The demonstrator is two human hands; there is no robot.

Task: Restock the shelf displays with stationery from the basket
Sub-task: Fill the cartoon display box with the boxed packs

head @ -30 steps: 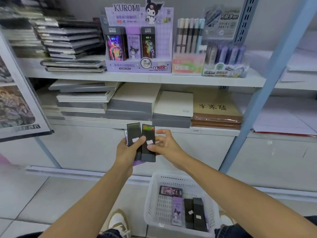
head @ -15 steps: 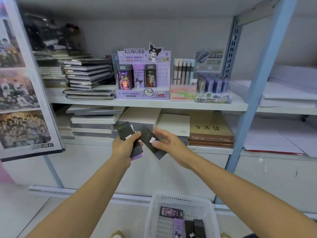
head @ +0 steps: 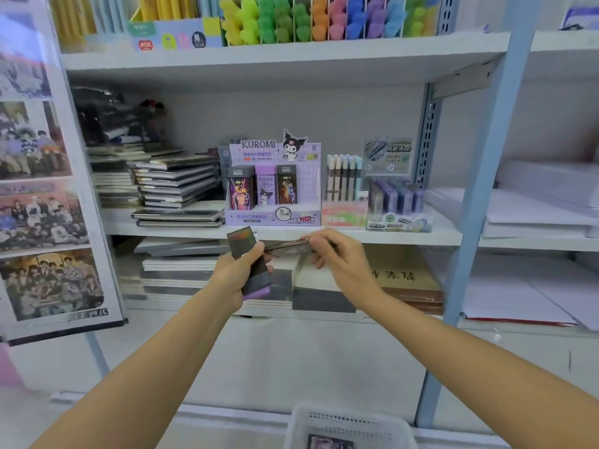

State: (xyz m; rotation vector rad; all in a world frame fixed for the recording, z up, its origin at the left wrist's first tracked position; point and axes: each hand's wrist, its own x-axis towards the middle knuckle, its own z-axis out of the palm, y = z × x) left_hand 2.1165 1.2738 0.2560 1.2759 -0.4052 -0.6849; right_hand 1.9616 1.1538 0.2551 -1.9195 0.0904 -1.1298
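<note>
My left hand (head: pixel 235 273) grips a small stack of pencil-lead boxes (head: pixel 248 259), black ones on top and a purple one underneath. Beside it, my right hand (head: pixel 337 254) pinches one dark box (head: pixel 287 247), turned almost edge-on and level, just under the shelf edge. Directly above stands the purple Kuromi display box (head: pixel 274 189) on the middle shelf (head: pixel 356 234), with three lead boxes upright in its front row. The white basket (head: pixel 348 426) sits at the bottom of the view, one box showing inside it.
Stacked notebooks (head: pixel 176 186) lie left of the display; a pen display (head: pixel 343 189) and a lead-case display (head: pixel 397 192) stand to its right. A blue upright post (head: pixel 476 202) runs down the right. A photo board (head: pixel 42 196) leans at left. Paper stacks fill the lower shelf.
Both hands have risen toward the middle shelf. My right hand has pulled one dark box away from the stack and turned it flat. The view has tilted up, so the basket is mostly out of frame.
</note>
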